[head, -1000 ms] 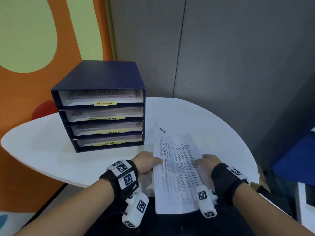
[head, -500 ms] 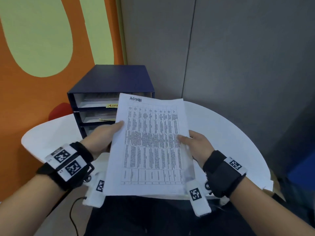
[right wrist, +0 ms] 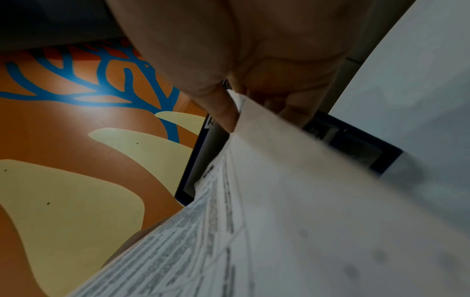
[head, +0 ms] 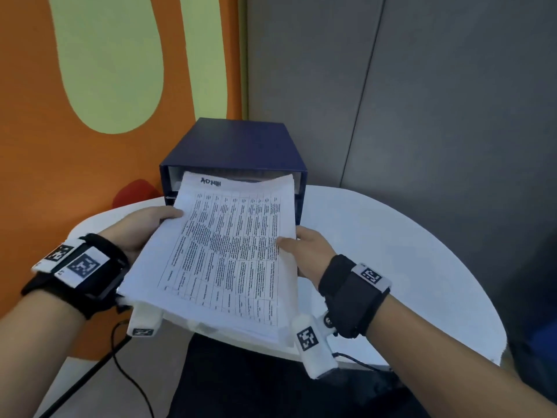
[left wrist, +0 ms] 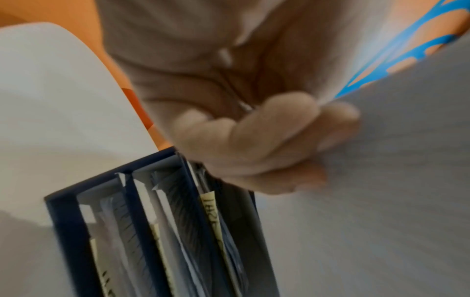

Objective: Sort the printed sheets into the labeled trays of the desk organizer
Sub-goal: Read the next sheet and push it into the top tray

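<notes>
Left hand (head: 141, 227) pinches the left edge of the printed sheet (head: 229, 251), thumb on top and fingers (left wrist: 254, 144) curled under, as I read it from the left wrist view. I judge this paper light and floppy: it sags between my grips, so holding both long edges about midway keeps it flat enough to feed. Its far edge, headed with a handwritten word, sits at the mouth of the top tray of the dark blue desk organizer (head: 238, 146); whether it has entered the slot I cannot tell. Right hand (head: 304, 251) grips the opposite edge, thumb (right wrist: 221, 104) pressed on the printed face. Underneath, the white round table (head: 391, 251) carries the organizer. An orange wall with green shapes stands left, grey panels (head: 422, 101) right.
</notes>
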Action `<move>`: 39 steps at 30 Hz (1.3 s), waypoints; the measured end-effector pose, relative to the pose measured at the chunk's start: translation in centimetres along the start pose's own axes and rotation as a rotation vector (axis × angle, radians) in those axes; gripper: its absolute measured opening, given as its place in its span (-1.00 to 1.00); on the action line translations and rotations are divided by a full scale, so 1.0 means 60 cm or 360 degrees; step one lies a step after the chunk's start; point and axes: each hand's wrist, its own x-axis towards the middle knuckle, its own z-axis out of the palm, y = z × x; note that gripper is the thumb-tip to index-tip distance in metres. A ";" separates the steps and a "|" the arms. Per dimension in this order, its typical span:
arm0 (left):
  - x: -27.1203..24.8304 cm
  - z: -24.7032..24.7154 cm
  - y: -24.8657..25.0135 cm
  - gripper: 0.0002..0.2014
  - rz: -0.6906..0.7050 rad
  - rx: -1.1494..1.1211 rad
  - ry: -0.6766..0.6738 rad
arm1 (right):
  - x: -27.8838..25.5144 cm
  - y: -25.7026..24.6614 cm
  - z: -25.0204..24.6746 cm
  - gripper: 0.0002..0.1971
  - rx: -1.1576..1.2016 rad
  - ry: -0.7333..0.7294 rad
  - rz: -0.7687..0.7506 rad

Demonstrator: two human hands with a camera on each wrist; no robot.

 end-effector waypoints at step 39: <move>0.032 0.029 0.025 -0.48 0.0582 -0.1269 -0.0485 | 0.048 -0.067 0.013 -0.59 0.0773 0.0009 0.0002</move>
